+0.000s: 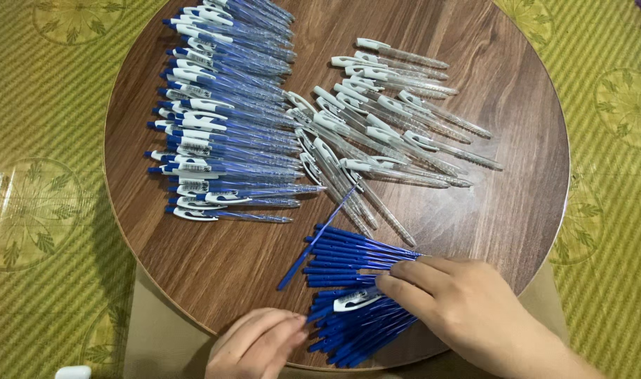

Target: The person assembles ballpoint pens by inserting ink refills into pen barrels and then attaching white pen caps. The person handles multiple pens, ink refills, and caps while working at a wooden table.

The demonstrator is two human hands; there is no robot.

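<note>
Under right hand: blue refill pile, one white-clipped pen.

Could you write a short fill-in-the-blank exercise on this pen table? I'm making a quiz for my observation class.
1. The round table has a ____ grain surface.
2. The right hand rests on a pile of loose blue ____.
3. The assembled pens with blue refills lie at the table's ____ side in the picture.
4. The empty clear pen barrels have clips coloured ____.

Missing words: wood; refills; left; white
</note>
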